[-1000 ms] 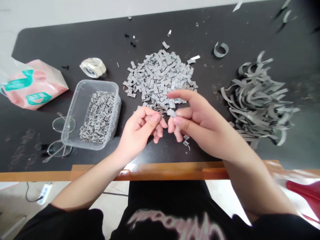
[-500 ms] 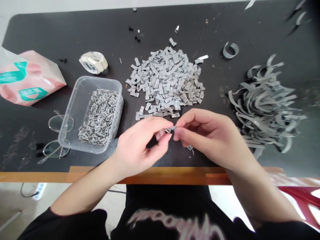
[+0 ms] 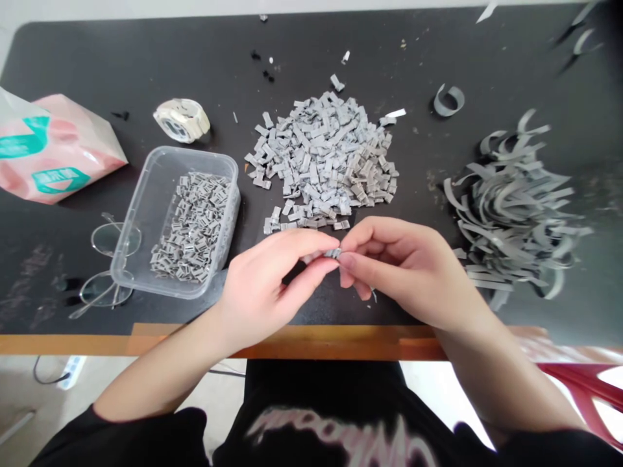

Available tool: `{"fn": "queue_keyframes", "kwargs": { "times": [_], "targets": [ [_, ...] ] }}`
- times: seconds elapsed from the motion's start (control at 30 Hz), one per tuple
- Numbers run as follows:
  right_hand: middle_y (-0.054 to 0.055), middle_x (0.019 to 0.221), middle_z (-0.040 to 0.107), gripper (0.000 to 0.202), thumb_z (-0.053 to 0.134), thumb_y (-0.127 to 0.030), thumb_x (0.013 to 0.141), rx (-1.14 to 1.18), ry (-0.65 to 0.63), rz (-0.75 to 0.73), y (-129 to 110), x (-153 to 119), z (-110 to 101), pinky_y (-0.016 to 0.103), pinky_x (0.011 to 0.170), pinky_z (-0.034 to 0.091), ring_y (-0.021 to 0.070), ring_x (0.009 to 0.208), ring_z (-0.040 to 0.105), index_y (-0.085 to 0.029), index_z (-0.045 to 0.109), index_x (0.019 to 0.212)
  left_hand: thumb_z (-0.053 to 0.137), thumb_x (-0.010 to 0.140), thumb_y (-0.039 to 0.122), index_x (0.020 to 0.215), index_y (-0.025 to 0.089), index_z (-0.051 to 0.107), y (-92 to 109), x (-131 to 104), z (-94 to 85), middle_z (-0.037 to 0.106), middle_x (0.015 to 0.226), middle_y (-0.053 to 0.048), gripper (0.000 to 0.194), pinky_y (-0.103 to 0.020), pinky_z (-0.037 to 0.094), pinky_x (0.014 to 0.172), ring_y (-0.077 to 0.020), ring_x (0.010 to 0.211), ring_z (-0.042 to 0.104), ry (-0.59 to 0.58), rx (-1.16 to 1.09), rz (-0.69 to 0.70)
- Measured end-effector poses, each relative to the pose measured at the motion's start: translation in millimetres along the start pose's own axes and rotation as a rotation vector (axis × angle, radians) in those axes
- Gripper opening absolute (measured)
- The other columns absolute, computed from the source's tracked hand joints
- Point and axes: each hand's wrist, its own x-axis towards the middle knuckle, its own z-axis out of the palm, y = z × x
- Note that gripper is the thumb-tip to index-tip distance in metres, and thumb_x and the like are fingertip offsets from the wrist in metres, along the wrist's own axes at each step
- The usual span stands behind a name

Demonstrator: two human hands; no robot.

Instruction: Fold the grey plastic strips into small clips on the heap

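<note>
Thumb and forefinger of my left hand [image 3: 272, 285] pinch a small grey piece [image 3: 332, 253]. The fingertips of my right hand [image 3: 403, 269] close on the right end of the same piece, so the two hands meet there. Just beyond them lies a heap of grey clip-like pieces [image 3: 326, 155]. To the left, a clear plastic box [image 3: 146, 188] holds many small grey parts [image 3: 195, 227]. A tangled pile of grey strips [image 3: 516, 207] rests to the right of my right hand.
Glasses [image 3: 104, 288] lie against the box's left side. Behind the box are a white watch [image 3: 182, 121] and a pink and white bag [image 3: 63, 149]. A curled strip [image 3: 448, 100] sits at the back right. Orange-brown edging [image 3: 316, 340] runs along the table's front.
My left thumb has moved up against the small piece, closing the gap to the forefinger. The lower fingers of my right hand have shifted slightly down.
</note>
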Motion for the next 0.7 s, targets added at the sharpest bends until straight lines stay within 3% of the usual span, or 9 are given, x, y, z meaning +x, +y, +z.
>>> {"fn": "queue_keyframes", "kwargs": {
  "times": [0.2, 0.37, 0.7],
  "targets": [
    [-0.003, 0.065, 0.068, 0.009, 0.079, -0.022, 0.085, 0.125, -0.078, 0.021, -0.6, 0.7, -4.7, 0.02, 0.051, 0.05, 0.0077, 0.053, 0.057, -0.018, 0.071, 0.084, 0.07, 0.091, 0.015, 0.099, 0.021, 0.07, 0.6, 2.8, -3.6, 0.074, 0.086, 0.002, 0.009, -0.024, 0.057, 0.073, -0.0109, 0.076, 0.068, 0.017, -0.134, 0.001],
    [-0.003, 0.063, 0.067, 0.011, 0.08, -0.023, 0.083, 0.156, -0.085, 0.039, 1.6, 1.5, -5.6, 0.019, 0.049, 0.048, 0.0081, 0.053, 0.056, -0.019, 0.071, 0.083, 0.069, 0.092, 0.014, 0.102, 0.021, 0.07, 2.4, 0.8, -2.2, 0.075, 0.091, 0.001, 0.012, -0.024, 0.058, 0.074, -0.0111, 0.08, 0.069, 0.03, -0.185, -0.009],
    [-0.003, 0.062, 0.065, 0.015, 0.082, -0.024, 0.08, 0.085, -0.111, 0.078, -3.1, 2.3, -7.1, 0.019, 0.048, 0.045, 0.008, 0.053, 0.054, -0.017, 0.069, 0.08, 0.062, 0.094, 0.011, 0.104, 0.02, 0.067, 1.0, 3.5, -1.7, 0.076, 0.094, -0.001, 0.014, -0.024, 0.056, 0.072, -0.011, 0.079, 0.068, -0.044, -0.105, 0.063]
  ]
}}
